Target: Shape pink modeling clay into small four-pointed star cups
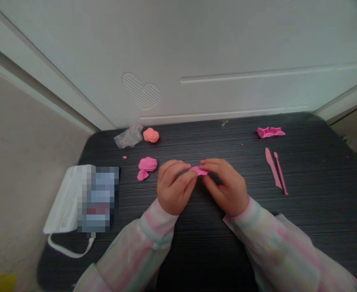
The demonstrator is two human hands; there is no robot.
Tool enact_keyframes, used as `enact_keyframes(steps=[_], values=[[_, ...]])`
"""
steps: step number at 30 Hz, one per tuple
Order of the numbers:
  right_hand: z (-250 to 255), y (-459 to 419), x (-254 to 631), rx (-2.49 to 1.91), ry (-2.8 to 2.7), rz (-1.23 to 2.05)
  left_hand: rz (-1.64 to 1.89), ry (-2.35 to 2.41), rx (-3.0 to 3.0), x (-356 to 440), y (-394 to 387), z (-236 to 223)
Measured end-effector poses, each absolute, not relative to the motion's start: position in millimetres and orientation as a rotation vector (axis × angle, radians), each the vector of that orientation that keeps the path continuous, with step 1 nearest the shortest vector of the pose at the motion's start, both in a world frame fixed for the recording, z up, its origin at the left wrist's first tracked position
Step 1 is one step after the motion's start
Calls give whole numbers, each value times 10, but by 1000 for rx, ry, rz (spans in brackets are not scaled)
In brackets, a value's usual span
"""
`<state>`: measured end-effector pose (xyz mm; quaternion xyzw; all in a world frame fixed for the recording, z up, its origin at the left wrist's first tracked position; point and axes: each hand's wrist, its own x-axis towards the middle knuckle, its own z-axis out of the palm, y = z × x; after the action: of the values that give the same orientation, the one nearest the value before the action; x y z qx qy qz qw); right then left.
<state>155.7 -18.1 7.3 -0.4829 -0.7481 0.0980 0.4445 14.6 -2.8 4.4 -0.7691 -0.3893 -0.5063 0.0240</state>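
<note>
Head view: and there you are, both hands meeting over the dark table (315, 178), a thin pink piece (200, 171) held between them, front and centre
Left hand (175, 187): thumb and fingers pinching the left end of that piece
Right hand (225, 185): fingers curled over the right end, thumb below, so you're pinching that side too
Pink piece in hand: looks like modelling clay, so expect it light, soft and perhaps a bit tacky; being this thin, it could dent or tear under a hard squeeze, so hold it lightly by both ends
Pink side, left: a larger pink lump (148, 164) sits just beside your left hand, a smaller pink bit (142, 175) at its near edge
Back left: an orange lump (151, 135) next to a clear wrapper (130, 136)
Tool side, right: a pink knife (273, 167) and slim pink stick (280, 173) lie side by side, well apart from your right hand
</note>
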Motion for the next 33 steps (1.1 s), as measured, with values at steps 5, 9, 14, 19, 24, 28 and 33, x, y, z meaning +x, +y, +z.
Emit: enact_keyframes(steps=[5, 9, 14, 19, 24, 28, 33], values=[[53, -179, 1560, -1221, -1875, 231, -1565, -1225, -2408, 155, -27, 30], [40, -171, 1551, -1270, -1875, 245, -1530, -1272, -2431, 167, -22, 18], [59, -159, 1541, -1290, -1909, 277, -1501, -1367, -2445, 174, 4, 2], [53, -156, 1533, -1310, -1881, 317, -1429, -1393, -2515, 174, 19, -21], [-4, -166, 1531, -1327, -1913, 422, -1394, -1476, -2612, 195, 12, -37], [-23, -154, 1531, -1357, -1950, 459, -1362, -1572, -2675, 211, 16, -37], [-11, -129, 1527, -1324, -1909, 523, -1325, -1676, -2731, 207, 28, -29]])
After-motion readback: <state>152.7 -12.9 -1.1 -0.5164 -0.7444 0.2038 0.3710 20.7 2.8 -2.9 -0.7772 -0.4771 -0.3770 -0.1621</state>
